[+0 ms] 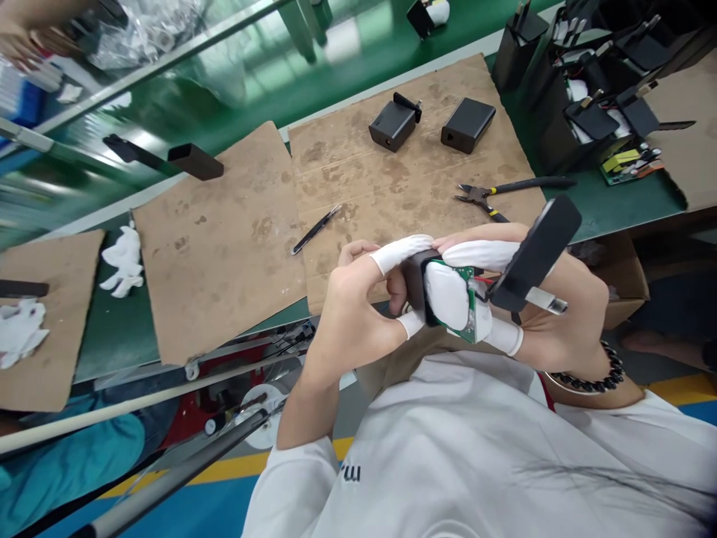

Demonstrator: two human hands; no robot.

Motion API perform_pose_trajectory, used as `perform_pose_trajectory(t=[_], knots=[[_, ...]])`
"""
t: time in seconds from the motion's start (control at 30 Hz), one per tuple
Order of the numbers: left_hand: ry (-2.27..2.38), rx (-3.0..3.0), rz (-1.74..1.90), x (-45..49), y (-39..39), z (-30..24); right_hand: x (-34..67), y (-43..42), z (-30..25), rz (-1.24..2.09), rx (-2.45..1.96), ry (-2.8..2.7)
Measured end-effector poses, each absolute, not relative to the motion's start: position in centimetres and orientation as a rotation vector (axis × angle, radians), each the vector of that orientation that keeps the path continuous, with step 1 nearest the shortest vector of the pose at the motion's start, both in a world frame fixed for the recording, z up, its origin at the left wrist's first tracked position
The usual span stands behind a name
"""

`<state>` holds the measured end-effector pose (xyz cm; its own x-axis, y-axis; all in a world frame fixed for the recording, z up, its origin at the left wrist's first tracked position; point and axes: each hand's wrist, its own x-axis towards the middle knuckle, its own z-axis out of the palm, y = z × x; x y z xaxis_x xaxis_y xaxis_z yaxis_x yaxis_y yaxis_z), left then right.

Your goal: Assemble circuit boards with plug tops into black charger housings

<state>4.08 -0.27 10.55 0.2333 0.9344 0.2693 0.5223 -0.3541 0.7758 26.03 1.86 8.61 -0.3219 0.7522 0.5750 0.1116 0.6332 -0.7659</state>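
My left hand (358, 310) and my right hand (552, 321) meet close in front of my chest. White finger cots cover several fingertips. Together they grip a small black charger housing (417, 280) with a green circuit board (469, 314) and a white part (448, 295) showing at its open side. A long black cover piece (538, 250) with a metal plug at its end lies across my right hand. Both hands are closed round this assembly.
Brown cardboard mats (224, 246) cover the green bench. On them lie two black charger cases (395, 123), (467, 123), black tweezers (315, 229) and cutting pliers (504, 190). A bin of black parts (594, 97) stands far right. White cloths (124, 260) lie left.
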Motion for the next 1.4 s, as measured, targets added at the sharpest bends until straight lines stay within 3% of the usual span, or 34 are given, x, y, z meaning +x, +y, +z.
perform_pose_trajectory(t=[0.4,0.8,1.4], knots=[[1.343,1.926,0.966,4.0,0.2,9.4,26.2,1.8,8.9,0.646,-0.724,-1.933],[1.459,1.889,0.825,2.8,2.4,3.2,24.0,3.8,4.6,0.703,-0.708,-1.991],[1.406,2.129,0.920,3.4,1.4,4.2,24.9,2.6,4.0,0.518,-0.814,-2.043]])
